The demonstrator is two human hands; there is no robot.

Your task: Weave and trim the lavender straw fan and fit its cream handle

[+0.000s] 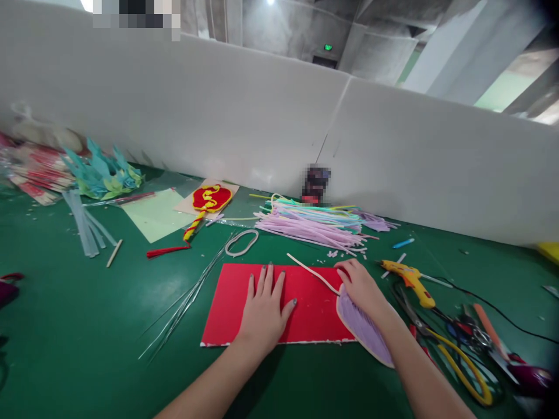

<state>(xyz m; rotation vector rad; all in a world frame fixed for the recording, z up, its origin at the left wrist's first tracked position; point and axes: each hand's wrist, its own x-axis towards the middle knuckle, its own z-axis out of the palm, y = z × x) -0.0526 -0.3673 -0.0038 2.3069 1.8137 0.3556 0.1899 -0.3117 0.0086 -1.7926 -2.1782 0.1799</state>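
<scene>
My left hand (266, 308) lies flat on a red board (305, 297), fingers spread, with nothing in it. At the board's right end, my right hand (356, 284) has its fingers curled over the top of a purple leaf-shaped piece (371, 334). This piece has a cream edging, and it hangs over the board's front edge. A loose cream pipe cleaner (312, 269) runs from its left side up and to the left across the board. The fingertips of my right hand are partly hidden, and the hand covers part of the purple piece.
Behind the board lies a heap of purple and teal pipe cleaners (310, 224). Thin wires (192, 291) and a coiled cream strand (241, 243) are to the left. A red-and-yellow fan-shaped ornament (212, 198) lies farther back. A yellow glue gun (413, 279) and yellow-handled scissors (463, 366) are at right.
</scene>
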